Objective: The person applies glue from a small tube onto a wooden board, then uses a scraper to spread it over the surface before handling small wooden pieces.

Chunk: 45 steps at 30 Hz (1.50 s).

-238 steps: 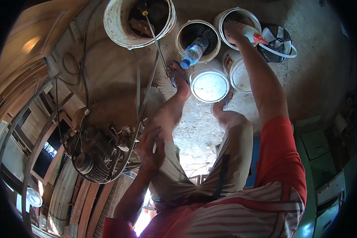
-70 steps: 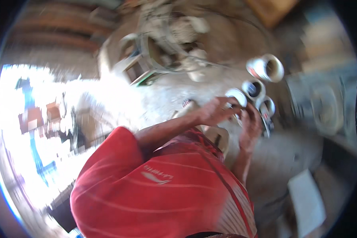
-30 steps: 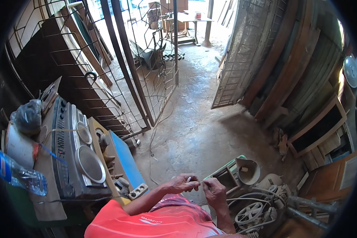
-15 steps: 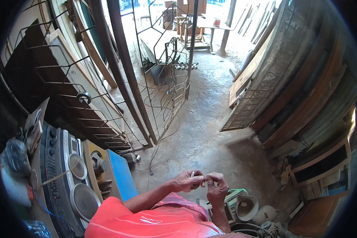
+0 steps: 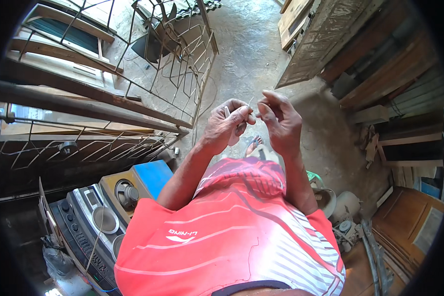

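The left hand (image 5: 227,126) and the right hand (image 5: 278,121) are close together, both pinching a thin wire (image 5: 250,103) held between them, high over the floor (image 5: 241,54). The wire is tiny, so it could slip out, fall and get lost.

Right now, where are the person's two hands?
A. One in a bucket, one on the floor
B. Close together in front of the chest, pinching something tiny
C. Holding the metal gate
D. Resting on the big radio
B: the left hand and right hand are raised close together in front of the red striped shirt, fingertips pinching a thin small item too small to name, well away from the radio and metal gate.
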Each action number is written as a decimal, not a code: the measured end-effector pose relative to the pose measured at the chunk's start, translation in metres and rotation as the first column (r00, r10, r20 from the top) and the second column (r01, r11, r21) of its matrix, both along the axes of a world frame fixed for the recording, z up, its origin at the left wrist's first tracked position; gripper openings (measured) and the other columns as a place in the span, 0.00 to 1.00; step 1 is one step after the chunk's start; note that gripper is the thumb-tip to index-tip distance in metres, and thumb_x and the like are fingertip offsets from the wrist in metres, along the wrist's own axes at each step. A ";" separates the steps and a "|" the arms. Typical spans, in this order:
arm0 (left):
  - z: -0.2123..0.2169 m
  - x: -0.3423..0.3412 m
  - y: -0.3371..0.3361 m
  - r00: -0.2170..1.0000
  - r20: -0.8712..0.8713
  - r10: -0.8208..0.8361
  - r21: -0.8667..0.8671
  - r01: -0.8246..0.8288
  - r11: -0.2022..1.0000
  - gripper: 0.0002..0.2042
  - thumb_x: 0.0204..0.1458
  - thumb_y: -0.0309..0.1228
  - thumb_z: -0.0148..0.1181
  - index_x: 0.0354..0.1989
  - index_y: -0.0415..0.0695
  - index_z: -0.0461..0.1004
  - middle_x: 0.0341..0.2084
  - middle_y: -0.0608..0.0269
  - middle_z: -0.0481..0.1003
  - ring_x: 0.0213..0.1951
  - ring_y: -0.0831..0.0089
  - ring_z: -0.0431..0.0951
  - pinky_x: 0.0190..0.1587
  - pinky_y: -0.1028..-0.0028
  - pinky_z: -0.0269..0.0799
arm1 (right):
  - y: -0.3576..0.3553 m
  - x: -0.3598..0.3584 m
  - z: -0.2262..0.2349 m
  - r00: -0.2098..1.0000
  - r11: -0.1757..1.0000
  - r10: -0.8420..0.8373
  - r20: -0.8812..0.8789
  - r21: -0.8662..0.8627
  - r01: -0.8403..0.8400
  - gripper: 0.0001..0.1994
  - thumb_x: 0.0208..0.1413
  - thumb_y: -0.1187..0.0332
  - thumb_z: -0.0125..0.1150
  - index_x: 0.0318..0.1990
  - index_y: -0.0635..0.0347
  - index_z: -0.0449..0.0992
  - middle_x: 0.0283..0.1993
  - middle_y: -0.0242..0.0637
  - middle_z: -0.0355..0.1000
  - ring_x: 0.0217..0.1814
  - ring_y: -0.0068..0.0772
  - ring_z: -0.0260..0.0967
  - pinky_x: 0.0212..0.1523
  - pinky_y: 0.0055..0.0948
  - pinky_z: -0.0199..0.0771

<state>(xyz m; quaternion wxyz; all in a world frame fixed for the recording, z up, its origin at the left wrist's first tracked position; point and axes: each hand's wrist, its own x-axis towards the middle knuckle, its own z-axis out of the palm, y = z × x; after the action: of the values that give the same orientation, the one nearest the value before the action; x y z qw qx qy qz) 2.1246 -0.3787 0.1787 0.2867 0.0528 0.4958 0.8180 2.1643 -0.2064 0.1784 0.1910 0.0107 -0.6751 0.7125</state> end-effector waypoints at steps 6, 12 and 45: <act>0.012 -0.062 0.020 0.997 -0.065 -0.032 -0.064 0.028 0.998 0.09 0.67 0.33 0.57 0.47 0.41 0.75 0.30 0.65 0.79 0.23 0.86 0.69 0.25 0.83 0.64 | 0.044 -0.087 0.003 0.928 0.931 0.364 0.083 -0.014 -0.364 0.08 0.63 0.78 0.64 0.48 0.66 0.79 0.38 0.35 0.78 0.40 0.20 0.77 0.42 0.24 0.78; 0.025 -0.126 0.025 0.991 -0.081 -0.109 -0.176 0.093 0.980 0.09 0.67 0.34 0.59 0.44 0.41 0.76 0.29 0.65 0.81 0.23 0.86 0.70 0.24 0.81 0.64 | 0.068 -0.163 0.020 0.937 0.930 0.348 0.003 0.129 -0.346 0.03 0.63 0.78 0.64 0.42 0.65 0.78 0.34 0.34 0.75 0.34 0.22 0.77 0.35 0.25 0.79; -0.099 -0.901 0.184 0.953 -0.164 0.255 -0.004 -0.259 0.966 0.06 0.67 0.31 0.58 0.45 0.42 0.76 0.34 0.64 0.81 0.24 0.85 0.70 0.25 0.81 0.65 | 0.206 -0.877 -0.116 0.881 0.947 0.262 0.395 0.071 -0.313 0.09 0.65 0.67 0.65 0.43 0.64 0.78 0.33 0.33 0.78 0.33 0.19 0.72 0.36 0.26 0.75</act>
<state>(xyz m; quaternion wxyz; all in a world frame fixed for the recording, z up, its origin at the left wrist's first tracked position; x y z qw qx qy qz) 1.2240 -0.1946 0.0797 0.1372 0.0507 0.5306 0.8349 1.2870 0.0001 0.0626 -0.0526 -0.0146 -0.7358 0.6750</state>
